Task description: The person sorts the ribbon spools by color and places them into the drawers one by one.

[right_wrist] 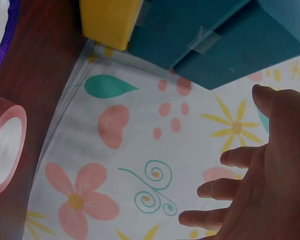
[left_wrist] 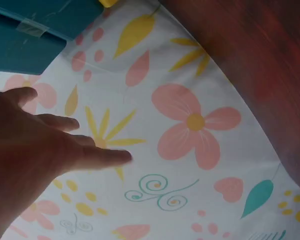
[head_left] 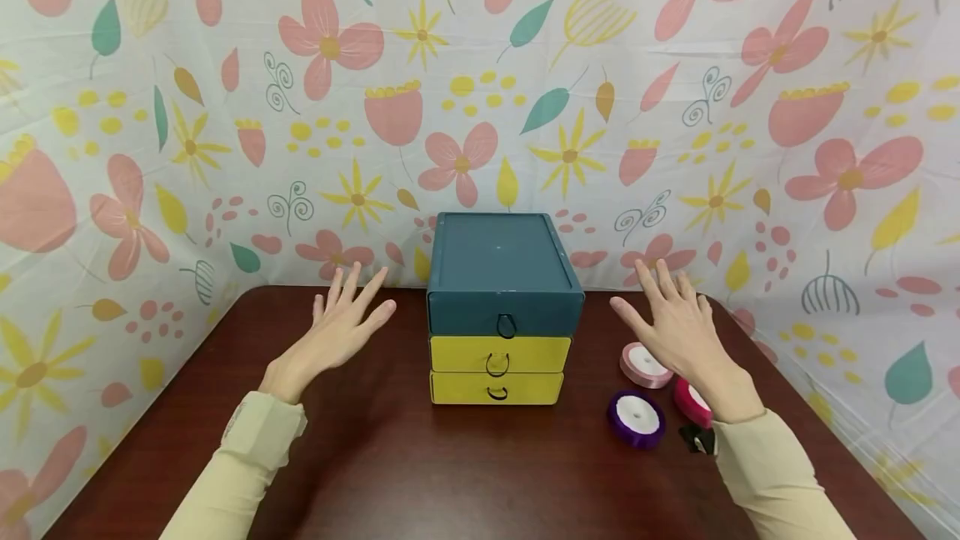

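Observation:
A small chest of drawers with a teal top section (head_left: 498, 252) and two yellow drawers (head_left: 457, 354) stands at the middle of the table, black ring pulls on its front. To its left my left hand (head_left: 333, 336) is held up with fingers spread, holding nothing. On the other side my right hand (head_left: 686, 336) is raised the same way, fingers apart and bare. Beneath the right hand lie a pink ribbon roll (head_left: 633, 372), a purple ribbon roll (head_left: 647, 441) and a red ribbon roll (head_left: 688, 404), the red one partly hidden by the wrist.
A small black item (head_left: 693, 440) lies by the right sleeve, partly covered. Behind the dark brown table (head_left: 450, 482) hangs a flowered cloth (head_left: 465, 65), which also runs along both sides. In the right wrist view, clear tape (right_wrist: 204, 40) shows on the chest's teal side.

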Demonstrator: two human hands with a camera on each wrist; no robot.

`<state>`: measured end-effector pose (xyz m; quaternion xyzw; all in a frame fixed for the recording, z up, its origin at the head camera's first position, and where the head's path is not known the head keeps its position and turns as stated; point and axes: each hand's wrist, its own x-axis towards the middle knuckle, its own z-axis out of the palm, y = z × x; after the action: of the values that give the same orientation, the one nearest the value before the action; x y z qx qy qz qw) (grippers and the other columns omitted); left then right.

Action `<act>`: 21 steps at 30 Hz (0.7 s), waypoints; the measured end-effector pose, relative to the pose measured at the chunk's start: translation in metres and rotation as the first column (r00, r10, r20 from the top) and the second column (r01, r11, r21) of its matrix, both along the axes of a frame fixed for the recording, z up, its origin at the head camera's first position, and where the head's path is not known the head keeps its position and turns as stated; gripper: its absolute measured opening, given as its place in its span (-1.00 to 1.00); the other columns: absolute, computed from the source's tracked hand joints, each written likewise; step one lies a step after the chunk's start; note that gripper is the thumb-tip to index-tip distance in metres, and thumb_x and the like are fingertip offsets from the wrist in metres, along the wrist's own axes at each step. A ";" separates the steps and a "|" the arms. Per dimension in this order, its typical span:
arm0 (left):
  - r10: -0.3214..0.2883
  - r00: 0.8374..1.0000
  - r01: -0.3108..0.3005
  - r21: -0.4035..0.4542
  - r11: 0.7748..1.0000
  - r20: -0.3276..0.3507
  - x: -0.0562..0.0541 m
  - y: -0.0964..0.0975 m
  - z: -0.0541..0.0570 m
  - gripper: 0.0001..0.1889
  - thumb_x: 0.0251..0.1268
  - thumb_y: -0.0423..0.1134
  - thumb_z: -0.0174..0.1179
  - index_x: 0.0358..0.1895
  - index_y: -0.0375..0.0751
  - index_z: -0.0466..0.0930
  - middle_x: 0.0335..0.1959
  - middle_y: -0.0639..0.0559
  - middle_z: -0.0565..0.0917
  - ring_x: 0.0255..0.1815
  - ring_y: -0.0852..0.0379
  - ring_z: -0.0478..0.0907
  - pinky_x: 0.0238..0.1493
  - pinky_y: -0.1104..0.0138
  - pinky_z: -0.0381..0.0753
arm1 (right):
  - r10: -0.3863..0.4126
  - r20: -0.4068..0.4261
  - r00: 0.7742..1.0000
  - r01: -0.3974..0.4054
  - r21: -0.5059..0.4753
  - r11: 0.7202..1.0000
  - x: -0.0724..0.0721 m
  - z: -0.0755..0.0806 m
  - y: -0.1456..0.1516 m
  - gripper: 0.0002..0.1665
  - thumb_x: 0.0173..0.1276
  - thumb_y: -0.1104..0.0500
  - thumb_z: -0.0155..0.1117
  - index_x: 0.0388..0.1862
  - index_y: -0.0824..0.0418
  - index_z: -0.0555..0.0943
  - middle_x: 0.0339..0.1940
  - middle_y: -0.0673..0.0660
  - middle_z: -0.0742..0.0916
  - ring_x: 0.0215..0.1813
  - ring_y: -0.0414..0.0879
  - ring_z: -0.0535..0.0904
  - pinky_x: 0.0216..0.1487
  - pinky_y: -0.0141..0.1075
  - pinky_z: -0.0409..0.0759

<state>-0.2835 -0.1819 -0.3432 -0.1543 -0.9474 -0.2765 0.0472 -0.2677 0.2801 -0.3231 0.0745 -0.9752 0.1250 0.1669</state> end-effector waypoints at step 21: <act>-0.321 0.938 0.186 0.588 0.787 0.133 -0.038 0.054 0.043 -0.31 0.50 0.23 -0.24 0.57 0.18 -0.19 0.58 -0.01 -0.08 0.60 -0.06 -0.13 0.49 -0.18 -0.05 | 0.128 0.304 0.944 -0.140 0.017 0.990 0.027 0.024 -0.024 0.00 0.39 -0.44 -0.13 0.55 0.19 0.11 -0.17 0.33 0.71 -0.07 0.23 0.65 -0.25 0.08 0.57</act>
<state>-0.3216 -0.1277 -0.3000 -0.2273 -0.7916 -0.5645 -0.0551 -0.2404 0.2563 -0.2990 0.1237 -0.9841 0.1274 0.0057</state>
